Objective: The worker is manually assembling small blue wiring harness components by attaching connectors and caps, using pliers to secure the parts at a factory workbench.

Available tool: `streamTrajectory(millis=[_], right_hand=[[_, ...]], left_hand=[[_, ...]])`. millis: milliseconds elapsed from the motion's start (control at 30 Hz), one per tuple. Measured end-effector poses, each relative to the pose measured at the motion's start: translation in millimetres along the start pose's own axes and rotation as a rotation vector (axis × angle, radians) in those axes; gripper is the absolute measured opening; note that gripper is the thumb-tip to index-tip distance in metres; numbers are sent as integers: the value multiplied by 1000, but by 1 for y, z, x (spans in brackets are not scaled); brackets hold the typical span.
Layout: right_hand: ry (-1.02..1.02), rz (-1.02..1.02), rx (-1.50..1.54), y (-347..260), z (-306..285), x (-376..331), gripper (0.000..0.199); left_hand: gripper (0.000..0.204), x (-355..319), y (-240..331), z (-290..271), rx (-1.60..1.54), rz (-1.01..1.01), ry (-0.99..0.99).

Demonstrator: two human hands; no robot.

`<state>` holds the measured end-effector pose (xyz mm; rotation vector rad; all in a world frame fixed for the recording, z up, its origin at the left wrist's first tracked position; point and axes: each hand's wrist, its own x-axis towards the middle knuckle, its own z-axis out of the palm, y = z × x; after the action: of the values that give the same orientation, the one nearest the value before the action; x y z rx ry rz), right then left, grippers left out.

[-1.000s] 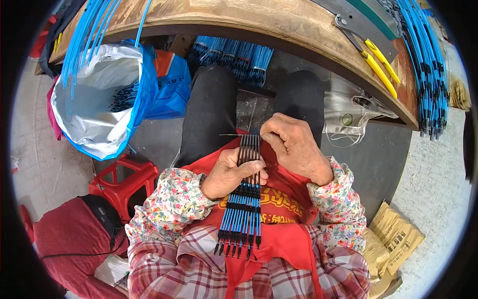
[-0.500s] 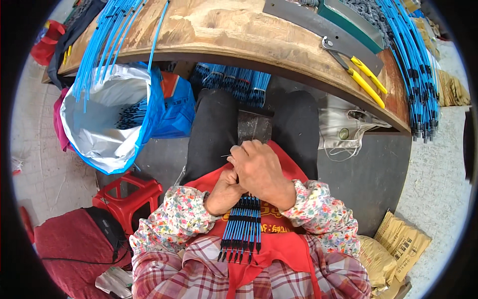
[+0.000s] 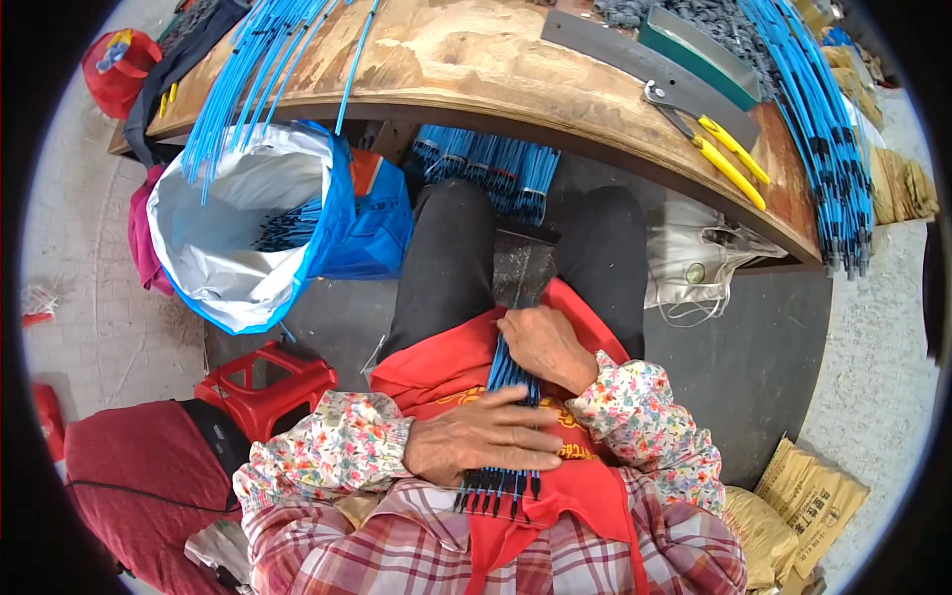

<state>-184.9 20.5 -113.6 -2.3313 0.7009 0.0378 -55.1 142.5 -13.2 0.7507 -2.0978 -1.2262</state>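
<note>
A bundle of thin blue cables with black ends (image 3: 512, 369) lies lengthwise on the red apron (image 3: 436, 359) in my lap. My right hand (image 3: 547, 347) is closed round the far part of the bundle. Nearer to me, my left hand (image 3: 481, 436) lies across the cables with its fingers stretched out and slightly spread. That hand is a little blurred and covers the middle of the bundle. Below it, the black tips fan out side by side in a row.
Ahead is a wooden workbench (image 3: 446, 59) with yellow-handled pliers (image 3: 729, 169), a metal plate (image 3: 605, 55), a green tray (image 3: 699, 59) and more blue cables (image 3: 813, 149). An open blue-and-white bag (image 3: 169, 248) and red stool (image 3: 268, 382) stand left. Paper sacks (image 3: 808, 496) lie right.
My hands were together at the bundle's far end. The left hand has drawn back toward me and opened flat over the cables, while the right has moved slightly right and nearer.
</note>
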Motion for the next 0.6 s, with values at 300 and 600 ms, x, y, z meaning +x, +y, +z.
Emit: streamTrajectory(millis=[300,600], right_hand=[[-189,49,69,-1,-3,-5,35],[378,-32,714,2,-93,-15,23]], left_hand=[[40,12,-11,12,-129,172,122],[24,42,-28,-48,-322,130,76]])
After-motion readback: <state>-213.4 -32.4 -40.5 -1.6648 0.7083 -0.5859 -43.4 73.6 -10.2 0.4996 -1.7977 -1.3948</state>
